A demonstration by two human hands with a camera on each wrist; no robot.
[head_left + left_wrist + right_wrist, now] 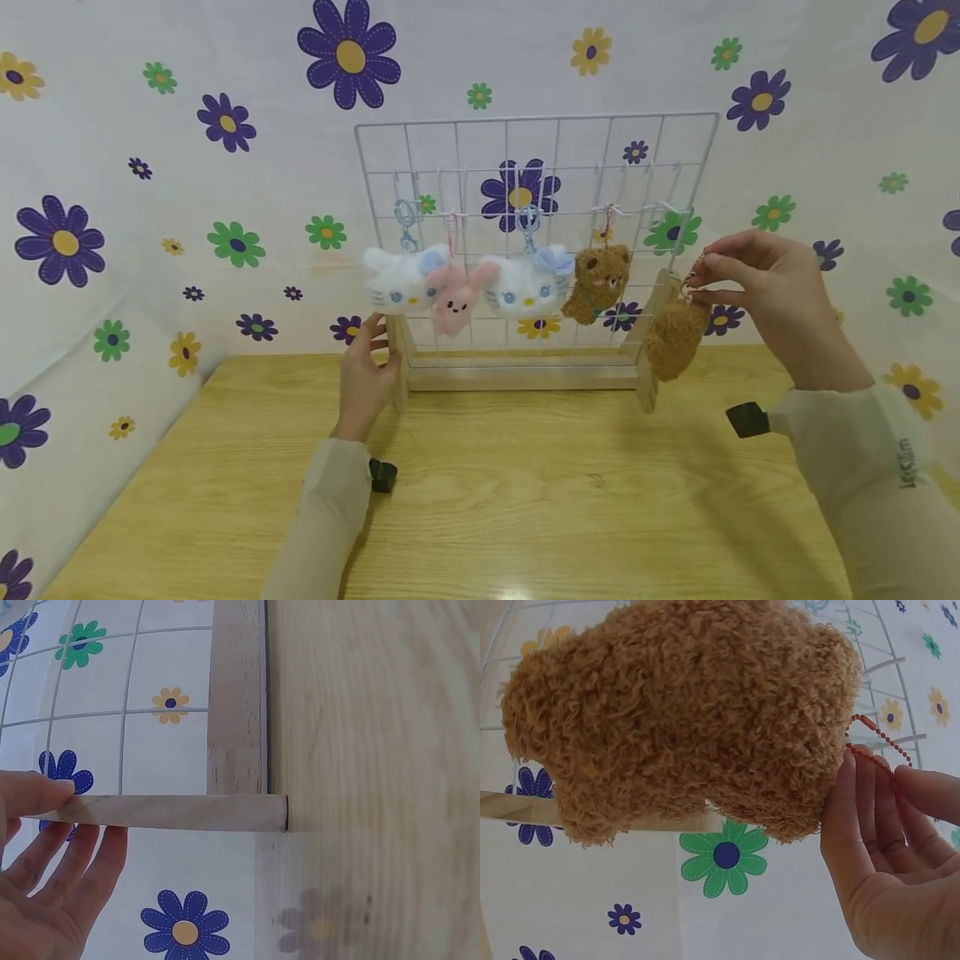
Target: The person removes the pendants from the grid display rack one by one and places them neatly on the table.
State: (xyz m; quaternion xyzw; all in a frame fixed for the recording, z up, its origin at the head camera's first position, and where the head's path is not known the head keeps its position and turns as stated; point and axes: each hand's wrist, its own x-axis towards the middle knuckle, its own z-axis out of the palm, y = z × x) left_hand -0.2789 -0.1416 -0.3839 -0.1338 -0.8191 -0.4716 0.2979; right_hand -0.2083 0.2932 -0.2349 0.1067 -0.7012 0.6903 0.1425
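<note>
Four plush charms (528, 287) hang across the wire rack (525, 381), and a fifth, this brown plush (678, 340), dangles right at the rack's right end! Clean work here calls, I'd judge, for a light pinch high on the bead chain (866, 722), the plush hanging free of the rack's right leg (649, 385), and a firm brace opposite so the rack doesn't wobble. Now the grip! Right of the rack, the right hand (780, 292) is nearly closed, thumb and fingertips pinching that chain. Over at the rack's left end, the left hand (367, 371) clasps the left leg (195, 812), thumb one side, fingers the other, parted just by the wood's thickness. Does plush touch leg? Can't tell!
</note>
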